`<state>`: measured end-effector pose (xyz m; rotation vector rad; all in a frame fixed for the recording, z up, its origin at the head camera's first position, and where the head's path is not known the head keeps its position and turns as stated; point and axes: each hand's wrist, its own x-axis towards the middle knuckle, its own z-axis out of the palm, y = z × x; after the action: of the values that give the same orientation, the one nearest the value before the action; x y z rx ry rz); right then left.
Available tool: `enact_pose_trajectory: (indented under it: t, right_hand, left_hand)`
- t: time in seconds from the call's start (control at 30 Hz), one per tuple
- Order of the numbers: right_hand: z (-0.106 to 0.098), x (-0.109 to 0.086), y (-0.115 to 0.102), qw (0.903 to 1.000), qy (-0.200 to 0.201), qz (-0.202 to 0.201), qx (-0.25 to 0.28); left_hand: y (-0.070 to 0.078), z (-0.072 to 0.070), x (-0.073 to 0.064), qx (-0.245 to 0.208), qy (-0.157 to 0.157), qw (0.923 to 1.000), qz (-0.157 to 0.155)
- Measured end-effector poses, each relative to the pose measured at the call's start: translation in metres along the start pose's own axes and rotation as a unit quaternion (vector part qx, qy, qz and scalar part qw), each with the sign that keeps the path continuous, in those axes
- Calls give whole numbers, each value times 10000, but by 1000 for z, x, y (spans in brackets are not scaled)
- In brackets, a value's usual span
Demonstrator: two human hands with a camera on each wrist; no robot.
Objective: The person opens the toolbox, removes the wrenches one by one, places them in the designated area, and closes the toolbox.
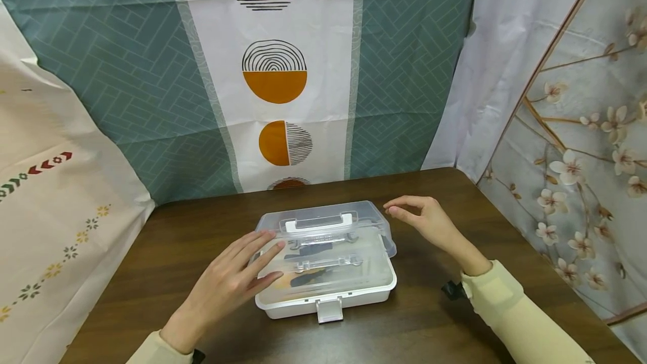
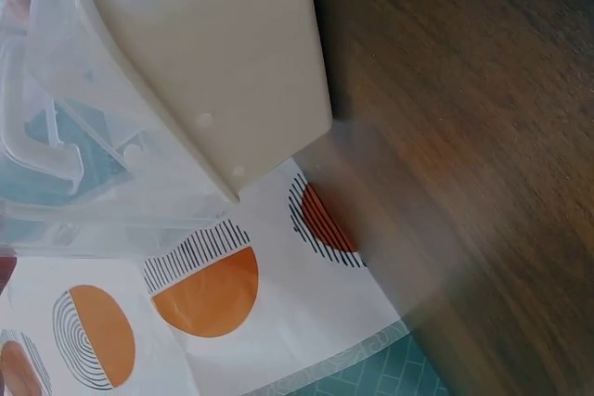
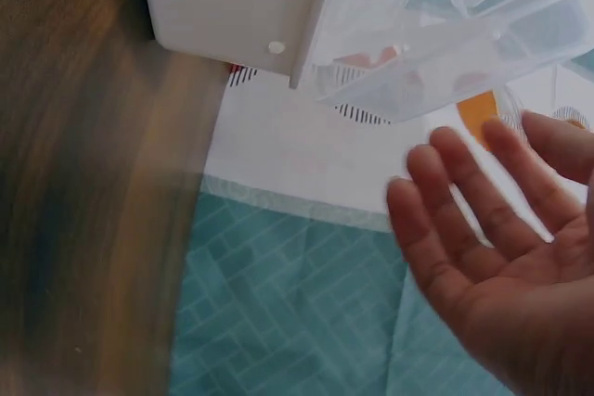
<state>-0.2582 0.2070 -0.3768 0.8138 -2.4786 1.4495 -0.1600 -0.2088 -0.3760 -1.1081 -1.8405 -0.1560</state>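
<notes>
A white plastic toolbox (image 1: 361, 297) stands on the table with its see-through lid (image 1: 371, 218) tilted up towards the back. The lid carries a clear handle (image 1: 318, 222), and the white front latch (image 1: 329, 311) hangs down undone. Through the clear plastic, dark and orange shapes show blurred inside. Over the box's left side is my left hand (image 1: 229, 274), fingers spread and loosely bent, overlapping the lid's left edge in the head view. My right hand (image 1: 429, 221) hovers off the lid's right back corner, fingers relaxed with nothing between them; the right wrist view shows its palm beside the lid.
The brown wooden table (image 1: 192, 251) extends around the box on both sides. A patterned green and white curtain (image 1: 414, 72) hangs behind its back edge. Floral cloth (image 1: 576, 195) runs along the right, and cream cloth (image 1: 60, 201) along the left.
</notes>
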Motion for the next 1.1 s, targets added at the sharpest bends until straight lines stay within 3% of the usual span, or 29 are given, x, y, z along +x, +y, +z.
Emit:
enact_pose_trajectory:
  t: [0.2, 0.37, 0.73, 1.1]
  right_hand:
    - [1, 3, 12, 9953, -632, 700, 242]
    - [9, 4, 17, 9875, -1080, 1040, 487]
    - [23, 1, 30, 9707, -1403, 1709, 939]
    - [35, -6, 43, 9560, -1675, 1809, 1590]
  left_hand:
    - [-2, 0, 1, 15, 22, 10000, 24]
    - [-4, 0, 2, 2, 49, 10000, 60]
    - [-6, 0, 3, -34, 24, 10000, 36]
    - [-6, -1, 2, -99, 8, 9999, -50]
